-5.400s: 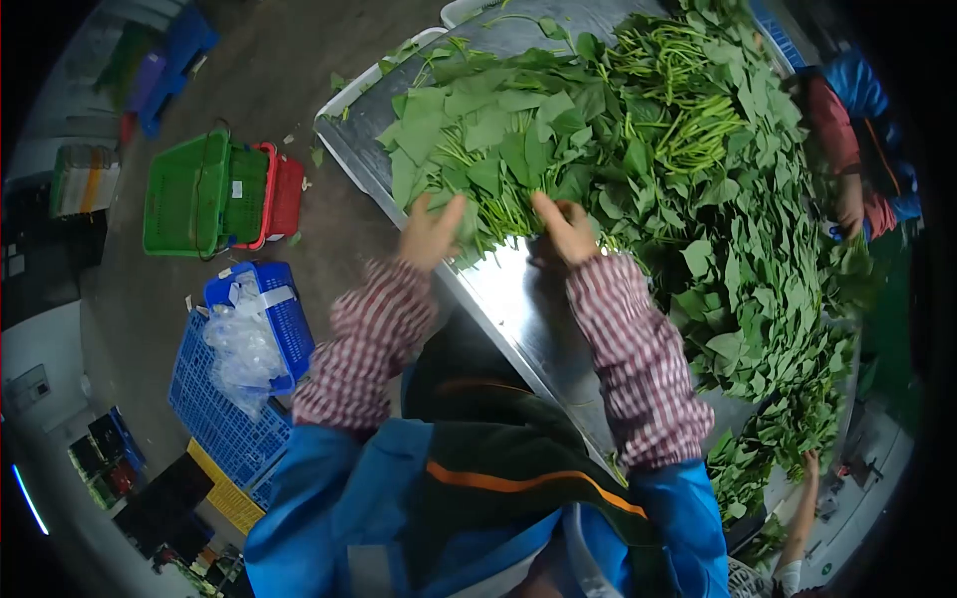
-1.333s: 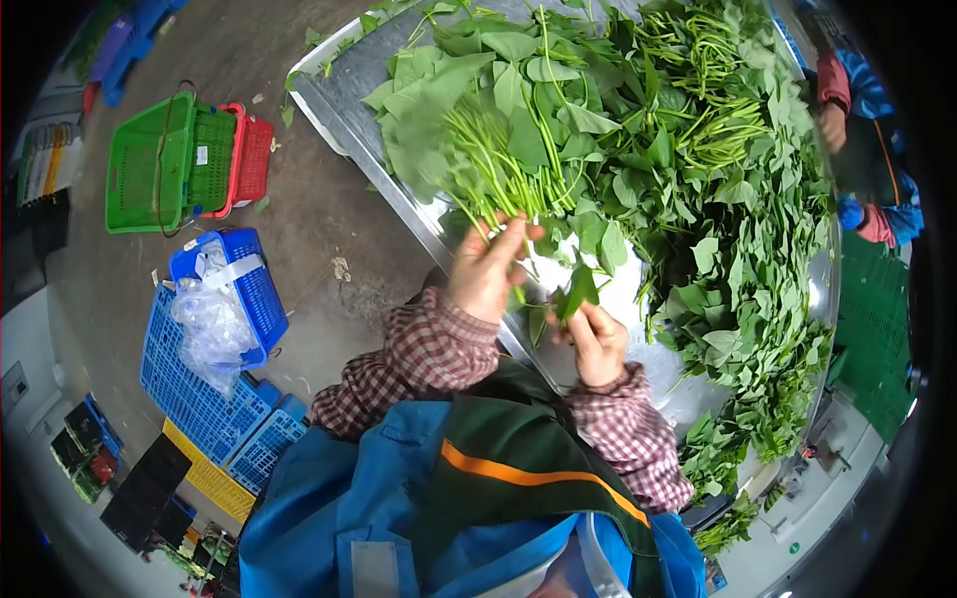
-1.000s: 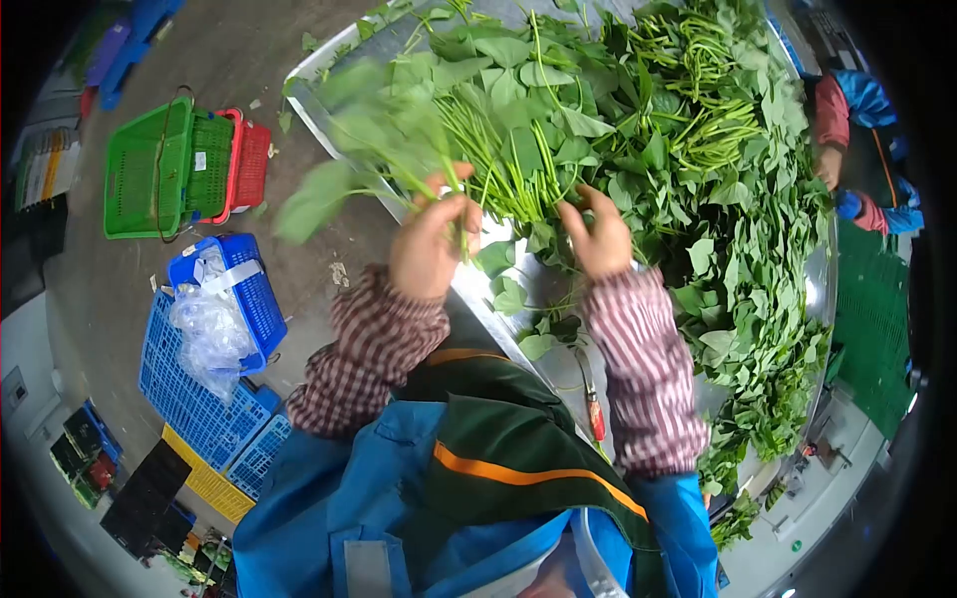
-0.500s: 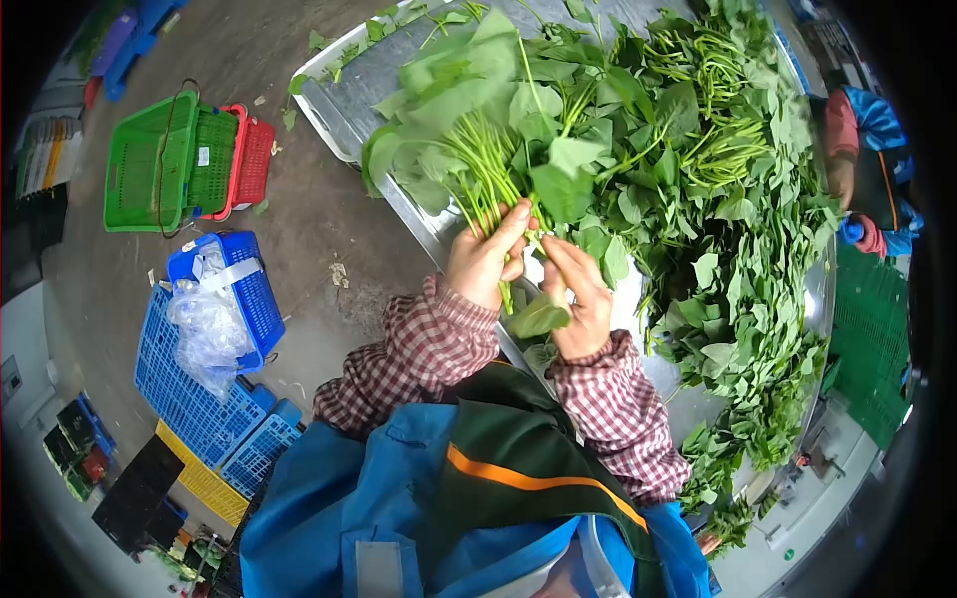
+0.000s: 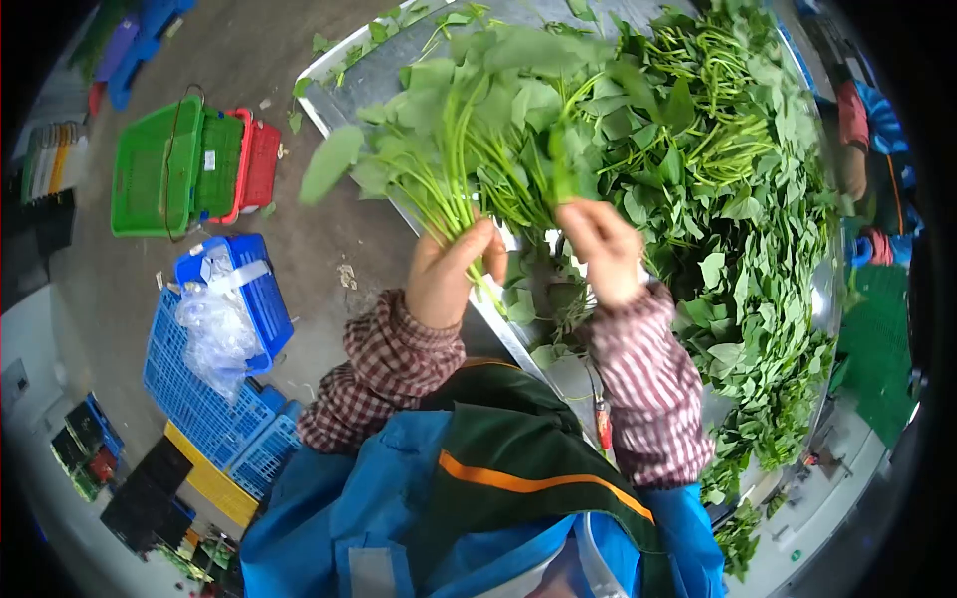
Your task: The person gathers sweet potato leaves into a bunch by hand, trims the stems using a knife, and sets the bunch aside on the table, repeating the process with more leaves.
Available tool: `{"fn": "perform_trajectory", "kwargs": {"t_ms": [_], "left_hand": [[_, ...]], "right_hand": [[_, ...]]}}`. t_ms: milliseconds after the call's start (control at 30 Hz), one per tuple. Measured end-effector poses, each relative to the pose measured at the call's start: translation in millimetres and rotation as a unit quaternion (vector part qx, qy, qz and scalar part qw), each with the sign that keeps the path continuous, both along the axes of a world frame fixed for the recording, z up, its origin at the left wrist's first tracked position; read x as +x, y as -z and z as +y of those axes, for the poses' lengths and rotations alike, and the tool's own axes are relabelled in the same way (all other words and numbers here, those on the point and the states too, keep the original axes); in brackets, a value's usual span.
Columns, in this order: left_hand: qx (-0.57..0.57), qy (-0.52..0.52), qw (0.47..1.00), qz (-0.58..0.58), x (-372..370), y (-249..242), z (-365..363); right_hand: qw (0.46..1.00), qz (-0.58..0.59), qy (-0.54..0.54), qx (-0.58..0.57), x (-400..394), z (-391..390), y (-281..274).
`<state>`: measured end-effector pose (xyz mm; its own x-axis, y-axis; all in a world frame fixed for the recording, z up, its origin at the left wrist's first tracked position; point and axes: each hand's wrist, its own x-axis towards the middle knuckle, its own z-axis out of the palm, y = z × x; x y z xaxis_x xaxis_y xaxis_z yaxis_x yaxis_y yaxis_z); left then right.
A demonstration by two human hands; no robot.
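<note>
Clutching slender, leafy stems (image 5: 452, 204) in left hand (image 5: 449, 274) by metal table (image 5: 371, 84).

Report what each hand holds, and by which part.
Left hand: bunch of slender green leafy stems, near their lower ends. Right hand: blurred; its hold cannot be told.

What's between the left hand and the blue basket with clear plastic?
The head view shows floor with pale scraps between the left hand and that basket.

Leaves (image 5: 538, 102) are green; sleeves (image 5: 653, 384), maroon-and-white checked.
</note>
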<state>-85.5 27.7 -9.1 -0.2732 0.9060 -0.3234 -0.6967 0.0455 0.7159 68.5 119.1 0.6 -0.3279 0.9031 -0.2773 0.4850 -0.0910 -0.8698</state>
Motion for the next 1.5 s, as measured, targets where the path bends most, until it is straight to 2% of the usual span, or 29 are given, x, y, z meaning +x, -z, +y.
{"fn": "perform_trajectory", "kwargs": {"t_ms": [67, 133, 167, 200, 267, 367, 467, 500, 533, 567, 600, 633, 767, 800, 867, 933, 967, 1033, 1100, 1133, 1167, 1200, 1233, 1300, 1333, 1400, 1433, 1467, 1500], "left_hand": [[-0.064, 0.020, 0.996, -0.057, -10, -9, -4], [-0.083, 0.033, 0.988, -0.124, -8, 0, -1], [-0.093, 0.034, 0.985, -0.139, -6, 1, 1], [-0.109, 0.033, 0.981, -0.158, -3, 0, 0], [-0.078, 0.022, 0.987, -0.136, 6, -3, 0], [-0.078, 0.020, 0.996, -0.033, 18, -6, -1], [-0.084, 0.059, 0.989, -0.102, 9, -12, -4], [-0.086, 0.069, 0.988, -0.111, 9, -18, -5], [-0.075, 0.083, 0.988, -0.110, 11, -17, -8], [-0.063, 0.098, 0.987, -0.110, 13, -17, -10], [-0.048, 0.111, 0.987, -0.109, 14, -17, -11], [-0.085, 0.112, 0.987, -0.074, 13, -22, -10], [-0.115, 0.054, 0.985, -0.119, 11, -24, -8], [-0.105, 0.066, 0.988, -0.088, 11, -22, -9], [-0.079, 0.090, 0.993, -0.024, 11, -17, -10], [-0.065, 0.118, 0.991, -0.008, 16, -14, -10], [-0.071, 0.117, 0.990, -0.016, 17, -16, -9], [-0.083, 0.117, 0.990, -0.004, 18, -17, -10], [-0.122, 0.018, 0.992, 0.036, 27, -15, -5], [-0.143, -0.030, 0.988, 0.055, 33, -13, -2], [-0.095, -0.069, 0.991, 0.060, 37, 1, -1], [-0.113, -0.076, 0.991, 0.001, 35, 2, 0], [-0.129, -0.084, 0.986, -0.058, 32, 0, 0], [-0.127, -0.104, 0.967, -0.196, 20, -7, 7], [-0.114, -0.150, 0.951, -0.247, 12, -1, 14], [-0.071, -0.143, 0.971, -0.177, -8, 0, 20], [-0.090, -0.124, 0.979, -0.135, -14, -1, 20], [-0.098, -0.115, 0.980, -0.128, -16, -2, 19], [-0.106, -0.103, 0.982, -0.119, -17, -3, 19]], "right_hand": [[0.974, 0.156, 0.147, -0.073, 11, 4, -22], [0.994, -0.014, 0.107, 0.001, 16, -1, -22], [0.990, -0.025, 0.028, 0.138, 15, -13, -30], [0.975, 0.001, -0.001, 0.224, 11, -24, -30], [0.954, 0.026, -0.068, 0.291, -7, -40, -34], [0.970, -0.012, -0.162, 0.184, -19, -55, -34], [0.974, 0.077, -0.073, 0.198, -16, -41, -35], [0.992, 0.026, -0.037, 0.119, -14, -31, -36], [0.997, 0.068, -0.004, 0.036, -24, -27, -37], [0.982, 0.130, -0.010, -0.135, -30, -21, -33], [0.935, 0.189, -0.018, -0.299, -32, -17, -31], [0.915, 0.223, 0.008, -0.335, -31, -17, -28], [0.883, 0.328, 0.179, -0.284, -29, -24, -15], [0.884, 0.320, 0.198, -0.276, -29, -22, -20], [0.916, 0.267, 0.175, -0.242, -33, -23, -24], [0.889, 0.289, 0.054, -0.352, -33, -25, -22], [0.898, 0.298, 0.094, -0.309, -37, -29, -19], [0.881, 0.304, 0.183, -0.313, -42, -36, -21], [0.867, 0.310, 0.250, -0.300, -42, -45, -20], [0.868, 0.342, 0.239, -0.269, -38, -47, -13], [0.869, 0.350, 0.250, -0.243, -36, -48, -11], [0.870, 0.359, 0.260, -0.215, -34, -49, -10], [0.888, 0.345, 0.235, -0.194, -25, -53, -6], [0.984, 0.145, 0.025, -0.105, 16, -65, -3], [0.987, 0.066, -0.117, -0.083, 32, -67, -12], [0.941, 0.193, -0.182, -0.211, 55, -71, -14], [0.942, 0.060, -0.263, -0.197, 71, -66, -10], [0.936, -0.075, -0.339, -0.057, 94, -65, 7], [0.932, -0.166, -0.314, 0.069, 89, -62, 3]]}}
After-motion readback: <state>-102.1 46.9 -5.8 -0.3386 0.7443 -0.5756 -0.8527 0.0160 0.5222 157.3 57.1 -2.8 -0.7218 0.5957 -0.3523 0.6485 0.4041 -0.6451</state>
